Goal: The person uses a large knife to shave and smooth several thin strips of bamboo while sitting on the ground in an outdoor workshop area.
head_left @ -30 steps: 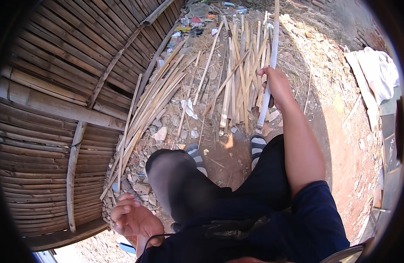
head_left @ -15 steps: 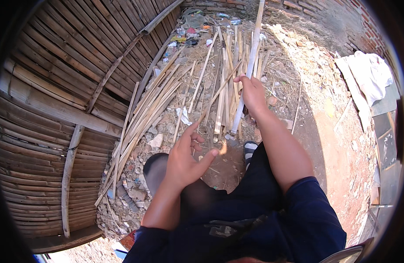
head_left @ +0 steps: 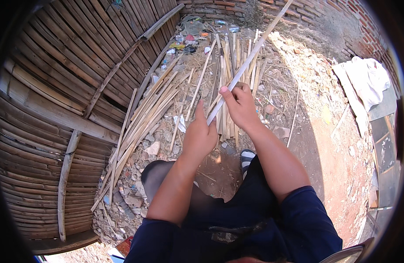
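A long, pale bamboo strip (head_left: 254, 53) slants from near my lap up to the far right. My right hand (head_left: 242, 107) is closed round it partway up, thumb lying on top. Lower down, my left hand (head_left: 202, 135) closes at the strip's near end, its index finger stretched along the side. The tip itself is hidden by this hand. Beneath and beyond both hands lies a bundle of thin bamboo strips (head_left: 230, 57) on the littered ground.
Another pile of long strips (head_left: 147, 111) lies at the left, beside a bamboo slat wall (head_left: 44, 109). Stones and rubbish cover the ground. A brick wall (head_left: 307, 15) closes the far side. White cloth (head_left: 368, 79) hangs at the right. My sandalled foot (head_left: 247, 161) is below.
My left hand has moved from open in the air onto the strip's near end. The strip has tilted further to the right, with my right hand still holding it slightly lower and leftward.
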A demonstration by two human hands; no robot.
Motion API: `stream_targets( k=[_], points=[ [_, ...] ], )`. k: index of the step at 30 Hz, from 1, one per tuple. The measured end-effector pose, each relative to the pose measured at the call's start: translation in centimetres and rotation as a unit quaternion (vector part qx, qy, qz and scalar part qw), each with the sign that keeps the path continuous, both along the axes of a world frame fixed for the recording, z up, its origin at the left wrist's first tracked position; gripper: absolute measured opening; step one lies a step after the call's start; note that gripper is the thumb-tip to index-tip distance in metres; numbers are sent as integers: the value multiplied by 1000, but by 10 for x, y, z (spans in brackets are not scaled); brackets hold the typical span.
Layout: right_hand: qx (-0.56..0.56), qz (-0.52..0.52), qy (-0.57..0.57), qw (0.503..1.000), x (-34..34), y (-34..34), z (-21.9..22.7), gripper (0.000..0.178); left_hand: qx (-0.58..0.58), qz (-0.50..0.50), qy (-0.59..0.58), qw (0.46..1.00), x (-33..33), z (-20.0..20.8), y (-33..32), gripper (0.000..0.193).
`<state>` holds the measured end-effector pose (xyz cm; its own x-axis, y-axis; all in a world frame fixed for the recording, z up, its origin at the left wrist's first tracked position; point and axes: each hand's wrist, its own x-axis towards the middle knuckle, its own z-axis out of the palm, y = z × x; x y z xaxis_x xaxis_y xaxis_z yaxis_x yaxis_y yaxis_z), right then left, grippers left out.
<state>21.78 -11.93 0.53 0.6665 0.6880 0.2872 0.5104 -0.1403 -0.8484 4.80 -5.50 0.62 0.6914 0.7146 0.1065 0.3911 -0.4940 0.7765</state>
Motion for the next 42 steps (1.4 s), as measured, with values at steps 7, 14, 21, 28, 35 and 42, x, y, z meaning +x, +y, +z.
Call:
stream_targets(
  k=[7,14,21,28,35,42],
  points=[
    [-103,-46,-23,993,57,-40,19,76,-14,158,3,987,-55,-6,59,68],
    [-76,-79,-101,989,45,-57,46,92,-22,140,3,990,-89,8,68,62],
    [-124,101,-291,943,8,-25,29,46,-154,53,-24,986,-83,-13,74,43],
    [-164,48,-279,945,33,-9,36,29,-209,2,-9,978,-80,-2,61,43],
    [-193,174,-325,909,1,-25,38,23,-214,-30,6,976,-66,1,45,48],
    [-156,95,-161,970,46,-37,35,21,-236,-116,32,964,-62,-9,48,49]
  ],
)
